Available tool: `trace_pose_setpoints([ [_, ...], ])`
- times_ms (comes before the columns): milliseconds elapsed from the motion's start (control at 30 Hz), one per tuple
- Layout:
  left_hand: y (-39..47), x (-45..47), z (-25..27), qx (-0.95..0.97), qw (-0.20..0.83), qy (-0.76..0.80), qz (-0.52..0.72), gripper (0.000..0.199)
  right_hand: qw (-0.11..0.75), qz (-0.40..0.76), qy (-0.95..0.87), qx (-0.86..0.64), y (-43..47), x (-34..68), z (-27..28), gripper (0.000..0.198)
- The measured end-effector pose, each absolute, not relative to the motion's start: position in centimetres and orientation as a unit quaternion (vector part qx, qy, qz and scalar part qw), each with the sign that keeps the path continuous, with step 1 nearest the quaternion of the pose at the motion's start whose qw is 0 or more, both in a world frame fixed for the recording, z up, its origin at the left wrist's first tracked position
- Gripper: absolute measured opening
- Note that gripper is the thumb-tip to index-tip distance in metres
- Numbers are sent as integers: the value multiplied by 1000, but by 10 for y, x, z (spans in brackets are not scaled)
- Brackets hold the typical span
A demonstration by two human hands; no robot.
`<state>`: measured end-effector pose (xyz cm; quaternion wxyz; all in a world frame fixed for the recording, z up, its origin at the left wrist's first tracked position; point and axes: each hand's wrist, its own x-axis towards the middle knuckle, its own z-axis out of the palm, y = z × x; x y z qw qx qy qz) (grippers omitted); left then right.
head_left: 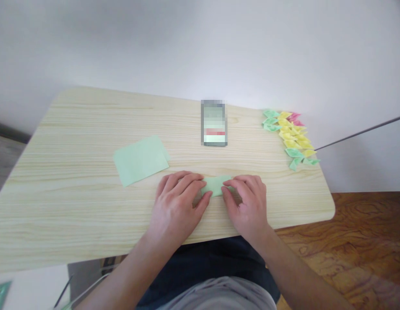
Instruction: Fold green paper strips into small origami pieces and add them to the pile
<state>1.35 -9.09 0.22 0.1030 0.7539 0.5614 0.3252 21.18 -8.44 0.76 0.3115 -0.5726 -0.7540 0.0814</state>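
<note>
Here, the left hand (179, 201), fingers half curled, is pinching the left end of a green strip (216, 186); the right hand (251, 201), likewise curled, is pinching the other end. Strip is sitting toward the worktop's (73, 206) near edge. Green sheets (140, 161) are lying just beyond the left hand, phone (214, 124) near the far edge. Green, yellow and pink folded papers (295, 138) are crowding the far right corner.

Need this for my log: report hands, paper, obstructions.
Left hand, right hand at opposite ends of green paper strip. Strip's middle uncovered. Phone beyond strip, seemingly out of the way.
</note>
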Motion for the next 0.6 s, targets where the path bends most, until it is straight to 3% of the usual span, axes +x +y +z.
trace_pose_setpoints([
  [200, -91, 13, 3, 756, 104, 558, 326, 15, 261, 88, -756, -594, -93, 212, 8, 11],
  [500, -105, 6, 5, 791, 102, 523, 301, 29, 293, 108, -770, -556, -100, 229, 4, 13],
  [600, -114, 5, 7, 805, 104, 515, 276, 25, 299, 125, -784, -530, -102, 232, 5, 12],
])
